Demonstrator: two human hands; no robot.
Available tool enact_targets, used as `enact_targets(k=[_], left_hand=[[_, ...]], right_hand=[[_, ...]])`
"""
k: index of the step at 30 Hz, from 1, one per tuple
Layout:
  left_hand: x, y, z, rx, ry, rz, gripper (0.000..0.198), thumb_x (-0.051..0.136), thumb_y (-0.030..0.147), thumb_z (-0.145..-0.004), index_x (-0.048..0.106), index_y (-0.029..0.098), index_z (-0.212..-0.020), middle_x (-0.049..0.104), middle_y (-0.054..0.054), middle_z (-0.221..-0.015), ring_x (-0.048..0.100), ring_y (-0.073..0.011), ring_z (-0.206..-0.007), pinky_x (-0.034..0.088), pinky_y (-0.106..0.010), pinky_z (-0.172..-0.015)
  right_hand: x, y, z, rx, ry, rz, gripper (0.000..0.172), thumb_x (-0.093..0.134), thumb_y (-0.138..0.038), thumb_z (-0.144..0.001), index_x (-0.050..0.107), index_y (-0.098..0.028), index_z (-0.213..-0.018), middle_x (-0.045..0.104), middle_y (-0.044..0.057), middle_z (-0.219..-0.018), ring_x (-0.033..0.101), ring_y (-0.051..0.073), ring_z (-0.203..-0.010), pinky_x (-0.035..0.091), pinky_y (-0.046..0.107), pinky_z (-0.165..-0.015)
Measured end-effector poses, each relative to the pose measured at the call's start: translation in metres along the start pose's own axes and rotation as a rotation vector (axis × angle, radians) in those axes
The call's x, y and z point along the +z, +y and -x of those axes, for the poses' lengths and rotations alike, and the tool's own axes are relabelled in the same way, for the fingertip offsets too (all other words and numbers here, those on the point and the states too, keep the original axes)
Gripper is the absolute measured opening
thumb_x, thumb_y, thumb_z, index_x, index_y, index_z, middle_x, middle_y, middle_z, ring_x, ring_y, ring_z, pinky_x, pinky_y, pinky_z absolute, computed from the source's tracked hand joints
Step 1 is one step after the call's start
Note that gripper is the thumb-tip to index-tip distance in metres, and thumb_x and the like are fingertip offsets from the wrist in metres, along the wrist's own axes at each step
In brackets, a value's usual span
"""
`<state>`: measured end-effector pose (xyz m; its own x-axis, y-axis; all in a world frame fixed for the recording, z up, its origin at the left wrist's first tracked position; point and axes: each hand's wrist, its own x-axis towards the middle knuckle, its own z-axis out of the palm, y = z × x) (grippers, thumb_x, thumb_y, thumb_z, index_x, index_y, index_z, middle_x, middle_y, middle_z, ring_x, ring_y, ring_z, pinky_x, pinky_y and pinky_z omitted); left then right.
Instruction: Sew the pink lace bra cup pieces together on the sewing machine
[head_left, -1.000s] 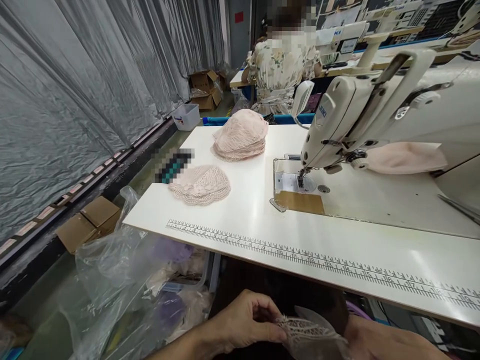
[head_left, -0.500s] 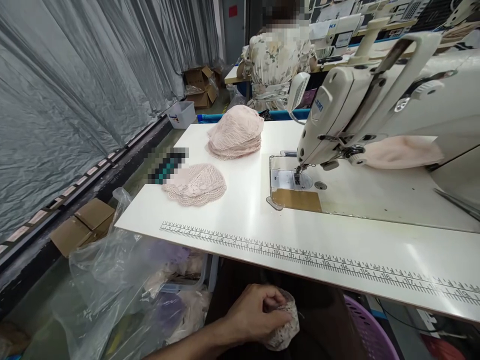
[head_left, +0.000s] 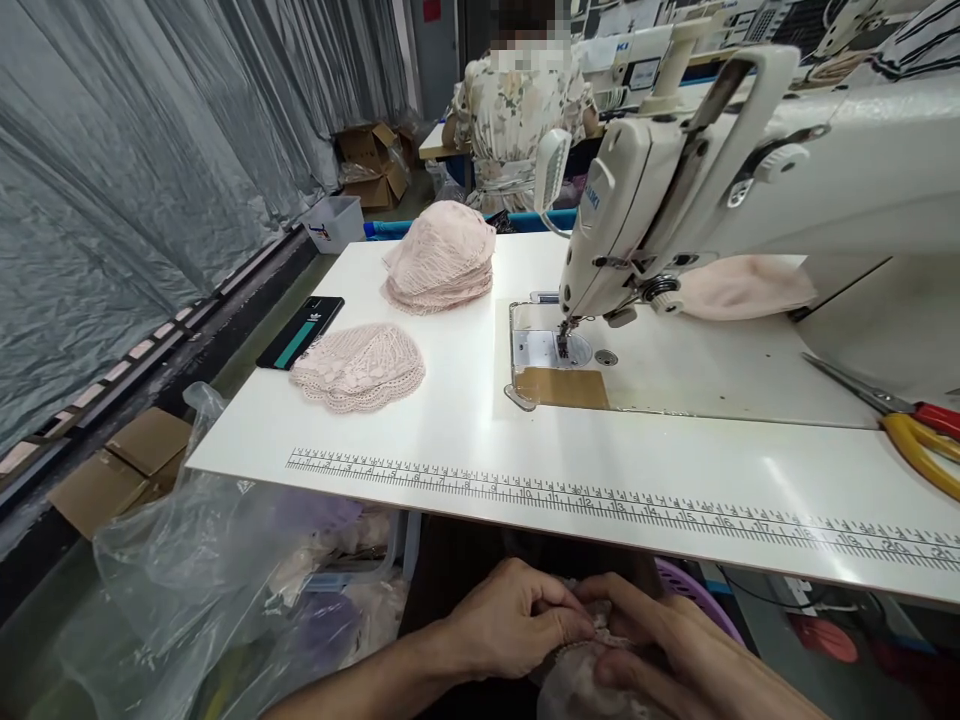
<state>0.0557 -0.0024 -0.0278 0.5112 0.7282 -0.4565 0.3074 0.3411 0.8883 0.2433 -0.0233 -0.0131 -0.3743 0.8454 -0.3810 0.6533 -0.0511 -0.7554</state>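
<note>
Below the table's front edge, over my lap, a pale lace piece [head_left: 577,675] is bunched between my hands. My left hand [head_left: 517,620] pinches its upper left edge between thumb and fingers. From the other side my right hand [head_left: 660,635] grips the same lace, with thumb and fingers closed on it. Part of the lace is hidden behind the fingers. On the white table [head_left: 450,430] lie a low stack of pink lace cups [head_left: 360,365] and, farther back, a taller stack of pink lace cups [head_left: 441,255].
A sewing machine [head_left: 630,210] stands on the right, with pink fabric [head_left: 750,287] behind its needle. Scissors [head_left: 911,410] lie at far right, a black phone-like object [head_left: 301,332] at left. Plastic bags [head_left: 195,590] and a purple basket [head_left: 697,600] sit below. A person [head_left: 517,110] sits ahead.
My right hand has come into view and taken hold of the lace beside my left hand. The view has turned rightward, bringing the scissors' handles into sight.
</note>
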Motion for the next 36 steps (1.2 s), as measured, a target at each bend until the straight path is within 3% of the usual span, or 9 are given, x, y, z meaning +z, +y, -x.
enact_targets(k=[6, 10, 14, 19, 21, 24, 27, 29, 36], left_hand=[[-0.005, 0.011, 0.009, 0.112, -0.006, -0.156, 0.023, 0.053, 0.027, -0.083, 0.073, 0.014, -0.082, 0.059, 0.003, -0.061, 0.047, -0.0089, -0.056, 0.034, -0.018, -0.054], [-0.003, 0.008, 0.018, 0.051, 0.053, -0.306, 0.040, 0.076, 0.038, -0.062, 0.065, 0.020, -0.097, 0.064, 0.000, -0.087, 0.054, -0.0195, -0.087, 0.040, -0.024, -0.073], [0.005, 0.002, 0.019, 0.123, 0.161, -0.494, 0.032, 0.059, 0.007, -0.063, 0.061, 0.017, -0.093, 0.063, -0.002, -0.085, 0.053, -0.0191, -0.085, 0.039, -0.028, -0.080], [-0.002, 0.008, 0.022, 0.140, 0.181, -0.350, 0.033, 0.044, -0.002, -0.064, 0.064, 0.016, -0.083, 0.066, 0.001, -0.078, 0.056, -0.0138, -0.078, 0.039, -0.024, -0.079], [-0.004, 0.012, 0.025, 0.133, 0.135, -0.285, 0.027, 0.052, 0.009, -0.070, 0.065, 0.019, -0.092, 0.067, 0.001, -0.083, 0.057, -0.0146, -0.080, 0.040, -0.024, -0.079], [-0.002, 0.011, 0.026, 0.129, 0.131, -0.317, 0.036, 0.069, 0.024, -0.064, 0.064, 0.020, -0.099, 0.066, 0.000, -0.087, 0.057, -0.0178, -0.082, 0.040, -0.027, -0.079], [0.001, 0.005, 0.023, 0.139, 0.195, -0.394, 0.021, 0.058, 0.013, -0.069, 0.067, 0.018, -0.087, 0.067, 0.000, -0.082, 0.057, -0.0162, -0.079, 0.037, -0.028, -0.083], [0.000, 0.003, 0.022, 0.126, 0.197, -0.383, 0.026, 0.047, 0.005, -0.071, 0.068, 0.017, -0.080, 0.067, 0.001, -0.078, 0.057, -0.0145, -0.078, 0.038, -0.026, -0.080], [-0.016, 0.014, 0.027, 0.151, 0.012, -0.222, 0.019, 0.062, 0.026, -0.075, 0.070, 0.017, -0.089, 0.063, 0.002, -0.074, 0.055, -0.0124, -0.069, 0.039, -0.019, -0.063]], right_hand=[[-0.005, -0.007, -0.008, 0.046, -0.099, 0.116, 0.011, 0.049, -0.033, -0.082, 0.057, -0.026, -0.079, 0.064, -0.002, -0.077, 0.056, 0.018, -0.076, 0.038, 0.025, -0.065], [-0.003, -0.006, -0.010, 0.074, -0.031, 0.163, 0.014, 0.051, -0.036, -0.080, 0.057, -0.025, -0.074, 0.060, 0.000, -0.072, 0.054, 0.018, -0.073, 0.037, 0.026, -0.063], [-0.001, -0.003, -0.014, 0.024, -0.001, 0.147, 0.014, 0.053, -0.034, -0.079, 0.055, -0.023, -0.070, 0.057, -0.003, -0.063, 0.052, 0.014, -0.063, 0.034, 0.022, -0.054], [-0.006, 0.003, -0.016, 0.023, -0.080, 0.113, 0.016, 0.057, -0.032, -0.077, 0.053, -0.022, -0.066, 0.052, -0.004, -0.059, 0.048, 0.012, -0.060, 0.030, 0.020, -0.050], [-0.008, 0.004, -0.016, 0.016, -0.139, 0.075, 0.018, 0.054, -0.034, -0.079, 0.052, -0.022, -0.066, 0.051, -0.004, -0.060, 0.047, 0.012, -0.061, 0.030, 0.020, -0.050], [-0.010, 0.000, -0.016, 0.010, -0.202, 0.023, 0.023, 0.050, -0.039, -0.083, 0.052, -0.022, -0.068, 0.051, -0.003, -0.063, 0.046, 0.013, -0.063, 0.031, 0.021, -0.053], [-0.012, -0.004, -0.015, 0.000, -0.209, -0.033, 0.030, 0.047, -0.044, -0.086, 0.050, -0.022, -0.066, 0.049, -0.003, -0.063, 0.044, 0.013, -0.064, 0.032, 0.022, -0.056], [-0.014, -0.006, -0.015, -0.014, -0.225, -0.108, 0.033, 0.046, -0.046, -0.087, 0.047, -0.021, -0.065, 0.044, -0.004, -0.061, 0.040, 0.011, -0.059, 0.030, 0.021, -0.053], [-0.018, -0.007, -0.016, -0.103, -0.297, -0.316, 0.038, 0.044, -0.051, -0.089, 0.044, -0.021, -0.065, 0.035, -0.006, -0.062, 0.033, 0.010, -0.057, 0.028, 0.020, -0.051]])
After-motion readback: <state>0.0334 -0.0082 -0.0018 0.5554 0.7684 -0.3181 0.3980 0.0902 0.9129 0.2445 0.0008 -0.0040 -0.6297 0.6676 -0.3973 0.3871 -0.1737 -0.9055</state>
